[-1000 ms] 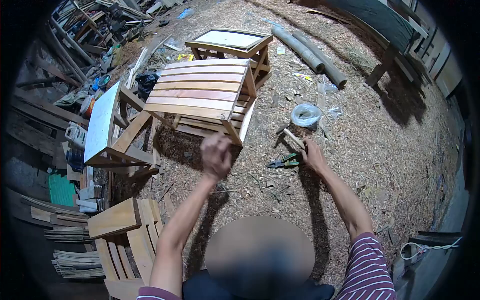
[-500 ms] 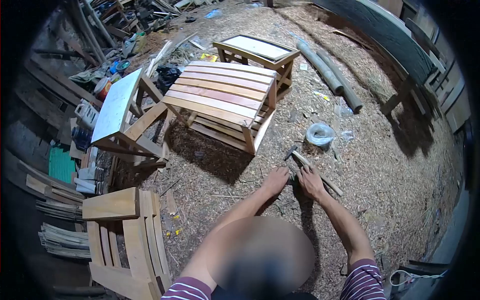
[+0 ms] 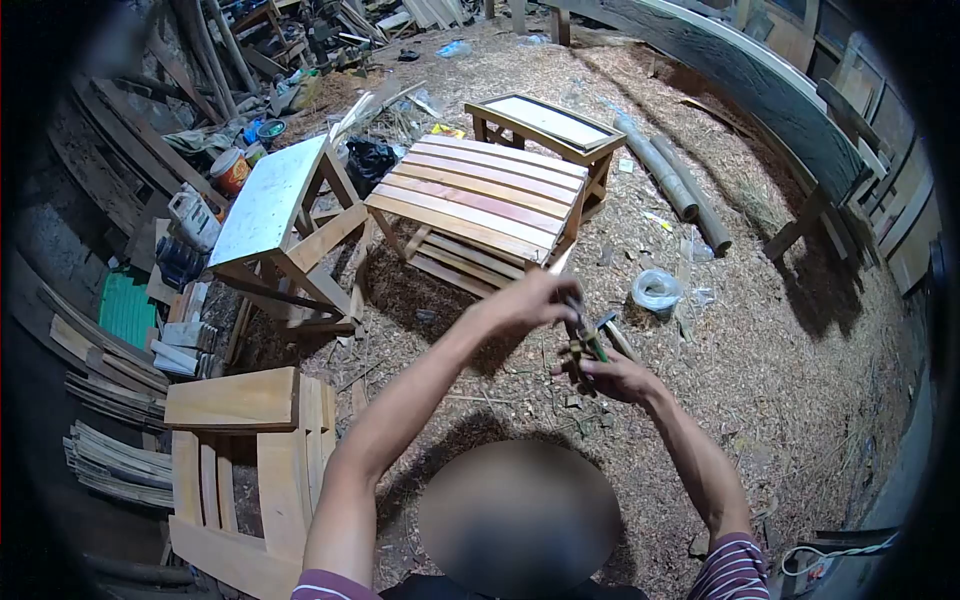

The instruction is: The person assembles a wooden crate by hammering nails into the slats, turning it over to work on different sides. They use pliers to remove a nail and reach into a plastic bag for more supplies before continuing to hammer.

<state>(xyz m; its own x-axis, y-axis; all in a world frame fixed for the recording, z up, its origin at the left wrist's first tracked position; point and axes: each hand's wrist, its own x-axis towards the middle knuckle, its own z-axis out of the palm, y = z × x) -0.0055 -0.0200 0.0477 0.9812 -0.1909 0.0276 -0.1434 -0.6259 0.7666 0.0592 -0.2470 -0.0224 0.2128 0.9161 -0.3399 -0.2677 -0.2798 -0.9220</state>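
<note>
My right hand (image 3: 622,380) is closed around the lower part of a dark, brownish tool with a green strip (image 3: 592,348), whose kind I cannot make out. My left hand (image 3: 540,302) is raised to its upper end, with the fingers bent and closed on the dark tip. Both hands are above the shavings-covered floor. Just behind the right hand lies a hammer (image 3: 621,341), its handle partly hidden by that hand. A slatted wooden table (image 3: 480,180) stands ahead of the left hand.
A white-topped wooden stand (image 3: 270,200) is on the left, with a wooden frame (image 3: 280,480) nearer me. Beyond the slatted table is a low table (image 3: 550,120). Two poles (image 3: 665,175) and a plastic-lined bucket (image 3: 656,290) lie to the right.
Both hands have come up from the floor beside the hammer, now with the dark tool between them. My left hand has moved forward and up; the view has shifted slightly.
</note>
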